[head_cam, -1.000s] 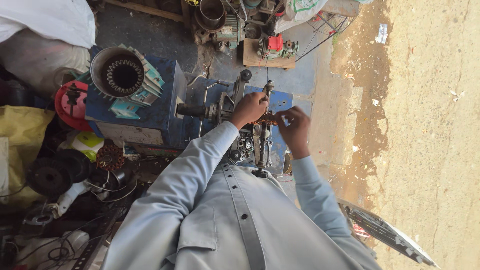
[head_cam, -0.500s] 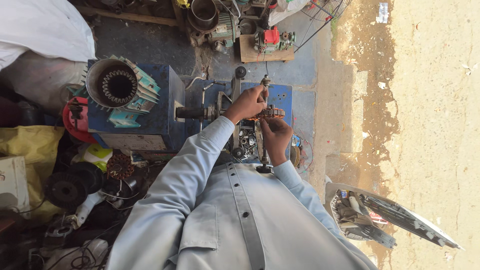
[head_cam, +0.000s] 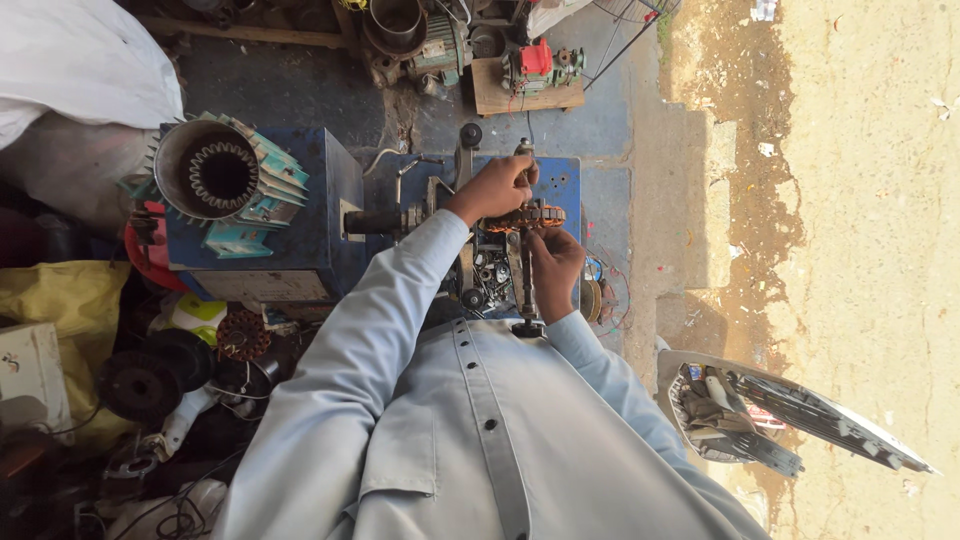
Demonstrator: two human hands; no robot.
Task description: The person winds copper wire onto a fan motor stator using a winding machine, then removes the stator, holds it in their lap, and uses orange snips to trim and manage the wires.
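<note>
On the blue winding machine [head_cam: 540, 185] in front of my chest, both my hands are busy with a small copper-wound armature [head_cam: 528, 216] mounted on a thin upright shaft [head_cam: 526, 290]. My left hand [head_cam: 497, 187] comes in over the top, fingers curled down and gripping the upper edge of the armature, while my right hand [head_cam: 556, 262] meets it from below, fingers bent and pinching at its underside; I cannot tell whether they clasp the core itself or a strand of wire. The armature sits between the two hands, just above the machine's cluttered tray of small metal parts [head_cam: 490, 275]. To my left stands a blue metal box [head_cam: 300, 215] carrying a large finned stator housing [head_cam: 220, 180] with its slotted bore facing me. Beyond the machine, a small red motor [head_cam: 535, 62] rests on a wooden board [head_cam: 525, 95]. A yellow sack [head_cam: 60, 310] and dark round parts lie at my left side.
</note>
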